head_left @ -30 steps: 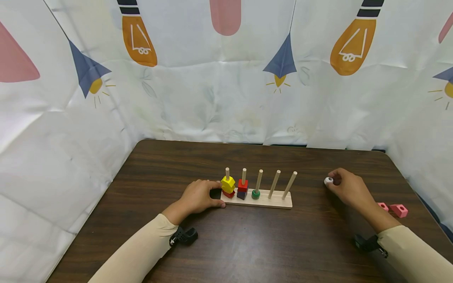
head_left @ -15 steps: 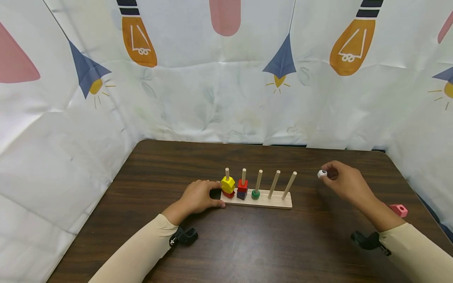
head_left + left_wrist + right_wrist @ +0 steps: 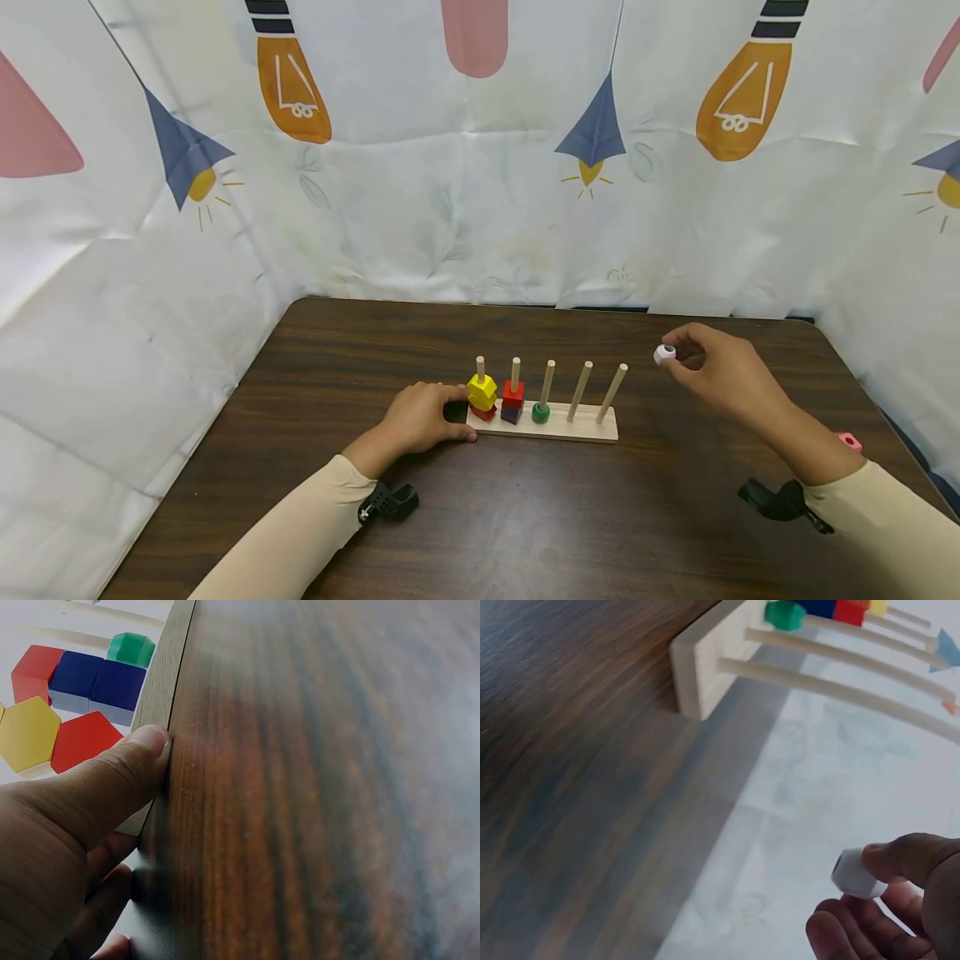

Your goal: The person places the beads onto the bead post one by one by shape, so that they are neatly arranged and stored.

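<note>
A wooden peg board (image 3: 555,432) with several upright pegs stands mid-table. Its left peg carries a yellow block (image 3: 482,390) over a red one, the second a red block (image 3: 513,392) over a blue one, the third a green ring (image 3: 541,412). My left hand (image 3: 423,417) grips the board's left end, thumb (image 3: 112,787) on its front edge (image 3: 161,690). My right hand (image 3: 720,371) is raised right of the board and pinches a small white ring (image 3: 663,354) (image 3: 853,873), a little right of the last peg (image 3: 613,392).
A pink block (image 3: 849,441) lies near the table's right edge, partly hidden by my right forearm. A printed white cloth (image 3: 480,167) walls in the dark wooden table (image 3: 570,517) at the back and both sides.
My right hand has lifted the white ring off the table and carried it up and left toward the pegs. The left hand has stayed on the board.
</note>
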Available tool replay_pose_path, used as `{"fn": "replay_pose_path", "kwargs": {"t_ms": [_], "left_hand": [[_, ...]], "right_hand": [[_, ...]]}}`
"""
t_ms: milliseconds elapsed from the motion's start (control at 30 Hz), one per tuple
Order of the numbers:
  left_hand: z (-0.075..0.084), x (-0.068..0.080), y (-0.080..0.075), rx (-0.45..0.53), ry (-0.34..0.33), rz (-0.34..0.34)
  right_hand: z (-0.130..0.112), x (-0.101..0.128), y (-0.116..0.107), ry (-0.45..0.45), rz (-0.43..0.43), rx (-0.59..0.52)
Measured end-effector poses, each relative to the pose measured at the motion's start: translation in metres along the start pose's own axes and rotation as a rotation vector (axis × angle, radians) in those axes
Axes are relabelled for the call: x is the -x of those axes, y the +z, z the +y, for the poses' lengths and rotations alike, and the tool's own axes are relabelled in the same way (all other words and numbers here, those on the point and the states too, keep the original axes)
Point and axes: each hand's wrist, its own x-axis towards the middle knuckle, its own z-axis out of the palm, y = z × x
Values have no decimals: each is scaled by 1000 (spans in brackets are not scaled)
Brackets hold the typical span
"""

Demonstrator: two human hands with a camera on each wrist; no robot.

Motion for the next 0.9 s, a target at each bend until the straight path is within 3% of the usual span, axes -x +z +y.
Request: {"fn": "replay_pose_path", "kwargs": {"t_ms": [233, 900], "left_hand": [[-1, 0, 0, 3, 1, -1], [-1, 0, 0, 1, 7, 2]], "right_hand": [[-18, 2, -5, -17, 9, -25], [-55, 2, -5, -180, 101, -51]]}}
